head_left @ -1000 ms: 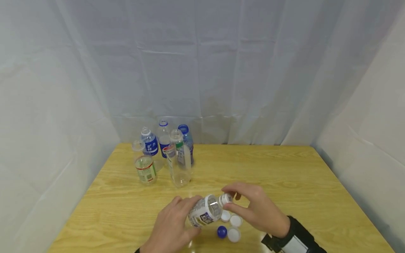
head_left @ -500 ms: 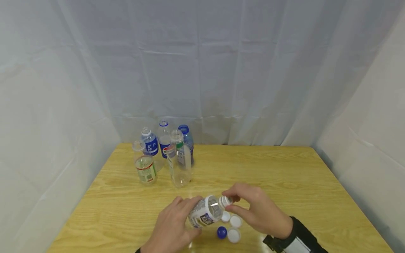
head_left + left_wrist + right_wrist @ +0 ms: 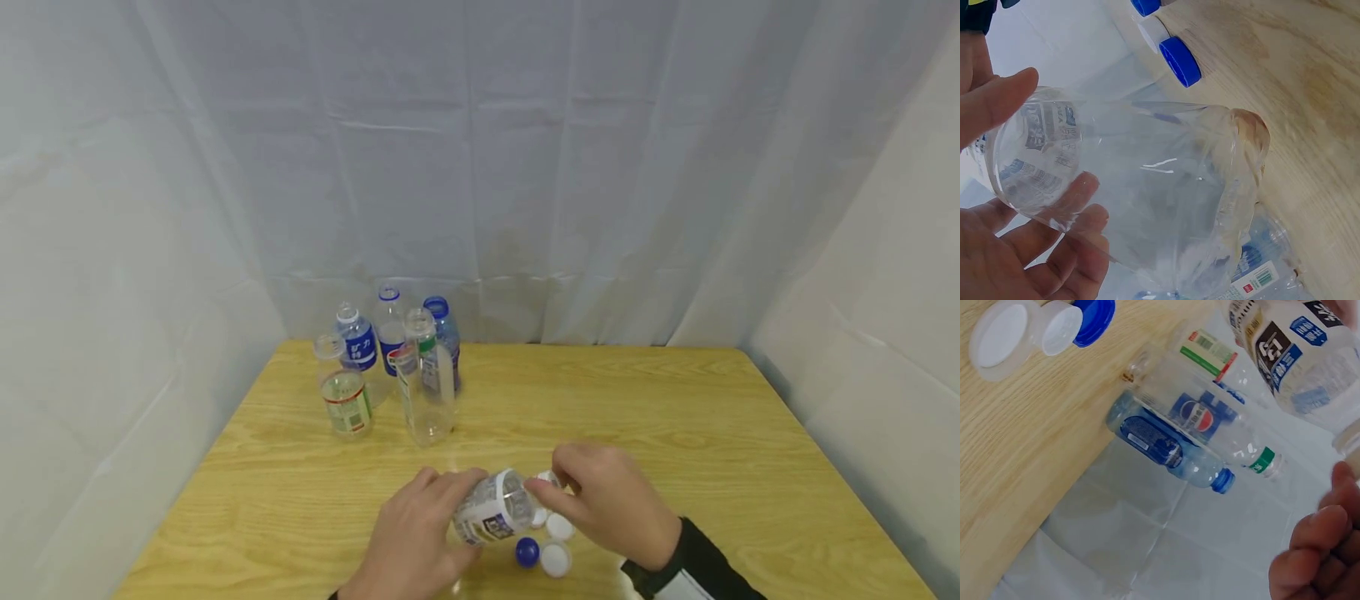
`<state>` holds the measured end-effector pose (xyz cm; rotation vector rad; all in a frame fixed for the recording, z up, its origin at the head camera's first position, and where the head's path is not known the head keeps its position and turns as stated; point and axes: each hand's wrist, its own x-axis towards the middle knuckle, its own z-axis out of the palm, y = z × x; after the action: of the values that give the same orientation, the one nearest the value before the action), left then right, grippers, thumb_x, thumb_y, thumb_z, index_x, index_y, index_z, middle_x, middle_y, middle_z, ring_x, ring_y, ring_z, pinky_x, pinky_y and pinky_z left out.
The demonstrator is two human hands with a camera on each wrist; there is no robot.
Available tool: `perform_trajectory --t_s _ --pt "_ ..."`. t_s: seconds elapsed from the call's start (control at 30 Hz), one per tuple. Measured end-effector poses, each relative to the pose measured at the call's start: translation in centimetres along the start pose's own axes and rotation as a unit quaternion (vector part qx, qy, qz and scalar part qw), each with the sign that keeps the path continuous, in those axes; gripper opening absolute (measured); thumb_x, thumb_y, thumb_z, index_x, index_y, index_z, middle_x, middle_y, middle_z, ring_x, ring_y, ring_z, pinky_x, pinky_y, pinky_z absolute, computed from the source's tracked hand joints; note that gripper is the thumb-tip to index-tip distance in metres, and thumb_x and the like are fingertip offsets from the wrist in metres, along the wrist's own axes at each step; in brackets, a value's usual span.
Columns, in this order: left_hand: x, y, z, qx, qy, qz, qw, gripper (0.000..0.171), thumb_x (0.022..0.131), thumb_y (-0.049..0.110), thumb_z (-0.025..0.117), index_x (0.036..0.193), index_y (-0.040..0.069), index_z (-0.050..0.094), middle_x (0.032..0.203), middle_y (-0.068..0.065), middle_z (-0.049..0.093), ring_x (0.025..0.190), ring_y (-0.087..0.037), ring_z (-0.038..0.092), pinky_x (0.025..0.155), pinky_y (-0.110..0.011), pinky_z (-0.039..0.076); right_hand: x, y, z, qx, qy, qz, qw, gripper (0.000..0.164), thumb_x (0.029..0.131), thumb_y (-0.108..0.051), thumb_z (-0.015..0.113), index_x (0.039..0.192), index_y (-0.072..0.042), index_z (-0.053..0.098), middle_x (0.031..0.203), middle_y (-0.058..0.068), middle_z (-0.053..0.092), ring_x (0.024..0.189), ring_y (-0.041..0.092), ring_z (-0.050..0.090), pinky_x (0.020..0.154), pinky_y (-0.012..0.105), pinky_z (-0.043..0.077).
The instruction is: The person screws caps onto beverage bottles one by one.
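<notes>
My left hand grips a clear plastic bottle round its body, below a white and dark-blue label. The bottle leans over, neck toward the right and base toward me. In the left wrist view its clear lower body lies across thumb and fingers. At the neck, the thumb and curled fingers of my right hand pinch the white cap, largely covered by the hand. Under the bottle and hands lie a blue cap and several white caps on the table.
Several uncapped bottles stand grouped at the back left of the wooden table, among them a green-labelled one, a tall clear one and a blue one. White sheeting rises behind and on both sides.
The bottle and left hand have shifted slightly right. My right hand has turned at the neck, its thumb now crossing in front and hiding most of the cap. The loose caps stay put.
</notes>
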<state>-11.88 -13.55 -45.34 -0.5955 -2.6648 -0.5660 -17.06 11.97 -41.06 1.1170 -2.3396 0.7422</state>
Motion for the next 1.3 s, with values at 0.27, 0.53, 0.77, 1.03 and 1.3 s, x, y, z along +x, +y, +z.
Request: perform_trajectory --t_s 0.27,0.53,0.77,1.03,1.3 --pt "0.2 0.1 0.0 0.026 0.0 0.003 0.9996 0.081 0.065 0.042 0.088 0.138 0.024 0.058 0.117 0.009 0.071 0.097 -0.008 0.06 0.082 -0.033 0.056 0.1 -0.2 0.1 -0.011 0.008 0.027 1.0 0.038 0.097 -0.033 0.067 0.065 -0.026 0.05 0.06 -0.022 0.03 0.051 -0.011 0.022 0.046 0.007 0.02" --pt "0.2 -0.4 -0.2 0.019 -0.017 -0.024 0.9994 0.083 0.066 0.042 0.089 0.14 0.024 0.056 0.115 0.01 0.069 0.093 -0.004 0.055 0.076 -0.026 0.053 0.1 0.2 -1.4 0.048 -0.049 0.003 0.998 0.04 0.091 -0.033 0.075 0.128 -0.023 0.063 0.099 -0.015 0.065 0.071 -0.004 0.05 0.06 0.012 0.045" --pt "0.1 -0.3 -0.2 0.025 -0.008 -0.016 0.9995 0.083 0.065 0.042 0.089 0.139 0.025 0.056 0.114 0.01 0.07 0.092 -0.004 0.054 0.075 -0.025 0.052 0.2 0.2 -1.9 0.062 -0.072 -0.018 0.995 0.028 0.09 -0.024 0.076 0.116 -0.023 0.065 0.094 -0.017 0.058 0.078 -0.001 0.055 0.067 0.013 0.049" --pt "0.2 0.1 0.1 0.031 0.017 0.009 0.9993 0.083 0.062 0.039 0.091 0.138 0.025 0.058 0.116 0.01 0.07 0.094 -0.006 0.056 0.077 -0.028 0.055 0.1 0.0 -0.6 -0.012 -0.013 -0.017 1.0 0.029 0.096 -0.034 0.069 0.075 -0.025 0.051 0.066 -0.018 0.036 0.057 -0.006 0.029 0.051 0.007 0.026" --pt "0.1 -0.1 0.1 0.029 0.013 0.002 0.9995 0.082 0.063 0.039 0.09 0.138 0.025 0.058 0.115 0.011 0.07 0.094 -0.005 0.056 0.076 -0.027 0.054 -0.3 0.2 -0.7 -0.001 -0.033 -0.006 0.999 0.02 0.094 -0.042 0.068 0.089 -0.023 0.064 0.074 -0.018 0.052 0.062 -0.006 0.042 0.054 0.009 0.036"
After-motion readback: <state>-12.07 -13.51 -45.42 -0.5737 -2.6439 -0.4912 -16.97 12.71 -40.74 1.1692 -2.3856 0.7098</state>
